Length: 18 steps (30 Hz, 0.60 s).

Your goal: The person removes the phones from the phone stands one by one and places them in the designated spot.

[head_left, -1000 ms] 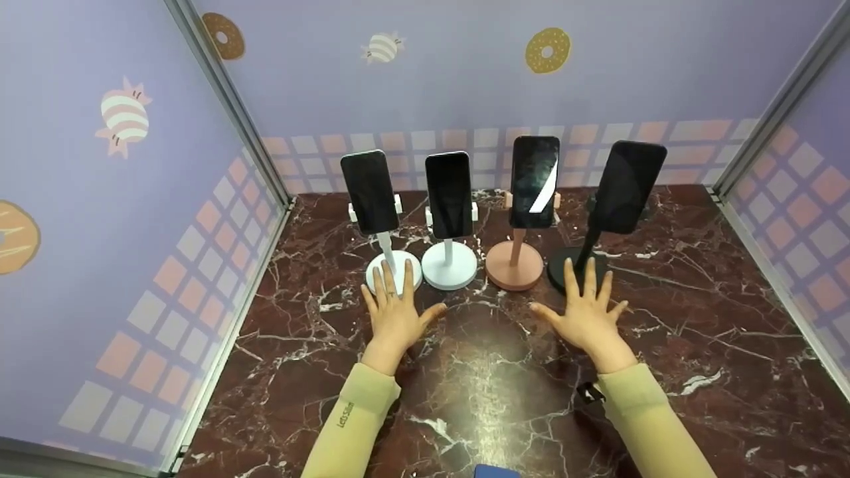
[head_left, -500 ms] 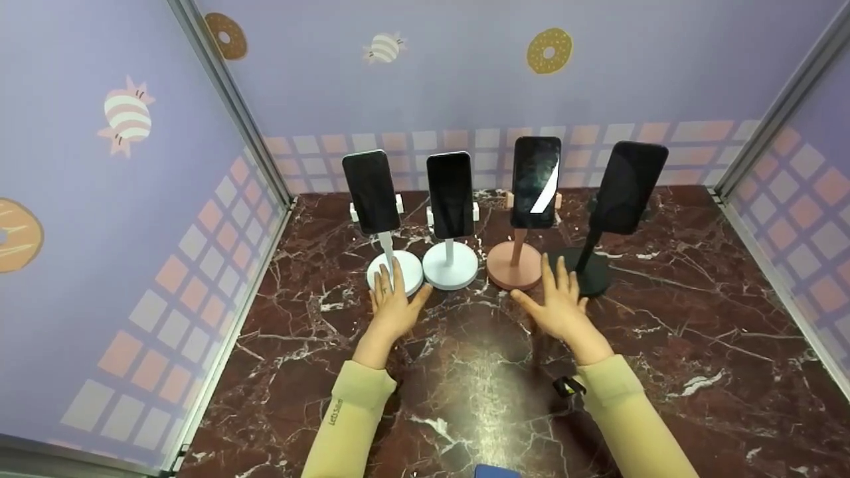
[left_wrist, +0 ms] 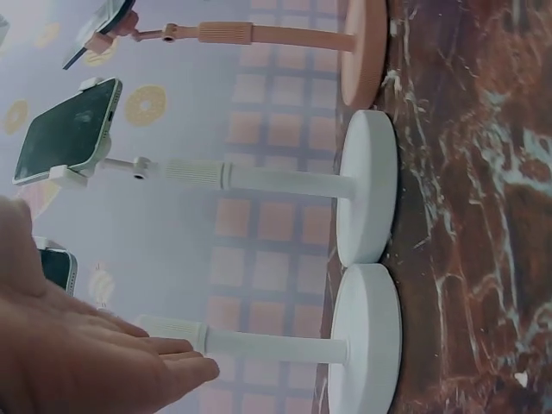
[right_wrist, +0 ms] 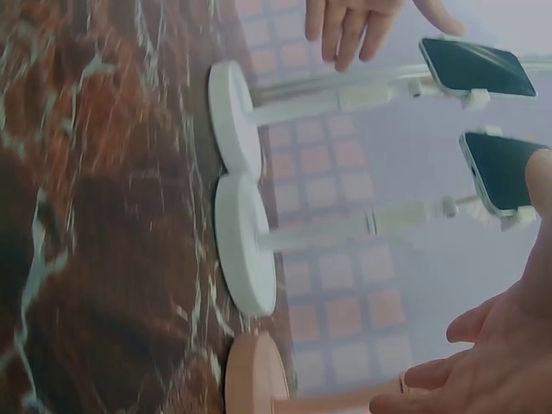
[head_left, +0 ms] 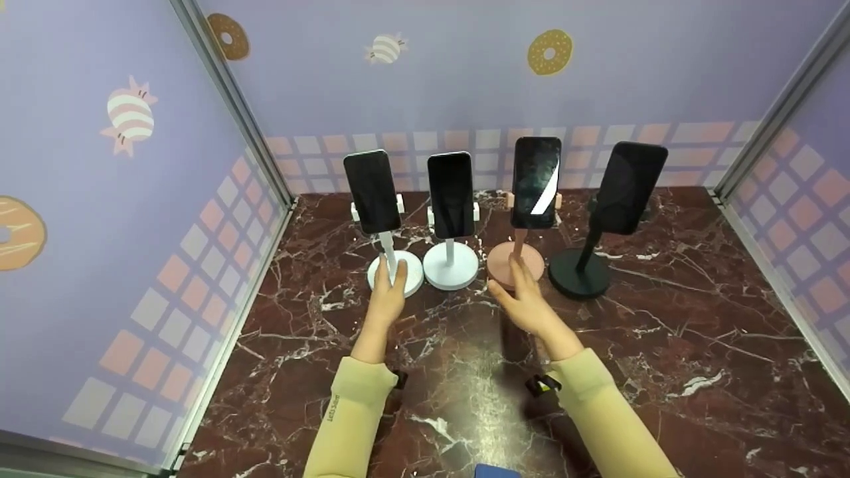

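Four-like phones aside, several phone stands stand in a row, each bearing a dark-screened phone. My left hand (head_left: 387,297) is held edge-on with straight fingers before the leftmost white phone stand (head_left: 413,279), overlapping its base in the head view. In the left wrist view that hand (left_wrist: 95,358) has its fingers close to the white post (left_wrist: 276,345) and holds nothing. My right hand (head_left: 528,307), fingers extended and thumb apart, is in front of the pink phone stand (head_left: 498,262). The right wrist view shows this hand (right_wrist: 500,354) empty, near the pink post (right_wrist: 336,399).
A second white stand (head_left: 450,273) sits between the hands, its base beside the first one's. At the right end is a black stand (head_left: 580,282). A blue object (head_left: 496,472) lies at the marble table's (head_left: 458,411) front edge. Patterned walls (head_left: 465,86) enclose the back and sides.
Both hands have turned from palm-down with spread fingers to edge-on. The right hand has moved left, from the black stand to the pink one; the left has shifted only slightly.
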Each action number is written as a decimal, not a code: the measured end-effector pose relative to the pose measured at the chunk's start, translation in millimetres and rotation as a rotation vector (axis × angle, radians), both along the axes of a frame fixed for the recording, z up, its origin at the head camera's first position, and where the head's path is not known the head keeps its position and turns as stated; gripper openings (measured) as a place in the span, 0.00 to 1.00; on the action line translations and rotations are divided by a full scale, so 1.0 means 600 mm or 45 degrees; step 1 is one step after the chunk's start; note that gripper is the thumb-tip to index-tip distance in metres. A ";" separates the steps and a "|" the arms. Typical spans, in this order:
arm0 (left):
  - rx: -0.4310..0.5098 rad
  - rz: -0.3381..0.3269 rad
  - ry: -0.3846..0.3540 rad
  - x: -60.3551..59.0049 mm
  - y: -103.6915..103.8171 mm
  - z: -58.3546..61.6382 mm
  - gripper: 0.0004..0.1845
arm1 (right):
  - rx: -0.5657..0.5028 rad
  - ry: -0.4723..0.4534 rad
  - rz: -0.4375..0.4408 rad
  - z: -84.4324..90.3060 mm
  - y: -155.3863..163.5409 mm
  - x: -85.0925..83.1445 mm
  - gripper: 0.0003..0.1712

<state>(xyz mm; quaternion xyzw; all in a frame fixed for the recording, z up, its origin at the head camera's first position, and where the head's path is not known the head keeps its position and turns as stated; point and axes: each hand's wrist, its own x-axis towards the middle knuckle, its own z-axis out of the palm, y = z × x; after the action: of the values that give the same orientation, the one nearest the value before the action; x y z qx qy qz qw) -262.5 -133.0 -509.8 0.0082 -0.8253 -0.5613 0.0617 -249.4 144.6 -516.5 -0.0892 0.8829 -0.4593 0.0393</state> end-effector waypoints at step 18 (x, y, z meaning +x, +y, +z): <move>0.280 0.195 0.119 -0.019 -0.010 0.037 0.49 | -0.133 -0.054 0.206 0.045 -0.103 -0.014 0.42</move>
<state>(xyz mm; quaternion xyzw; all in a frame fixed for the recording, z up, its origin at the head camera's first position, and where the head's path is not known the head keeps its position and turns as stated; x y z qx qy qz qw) -273.7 -139.3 -487.4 0.0519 -0.7519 -0.6418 0.1415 -257.5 83.0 -489.6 -0.1524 0.8466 -0.5019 0.0902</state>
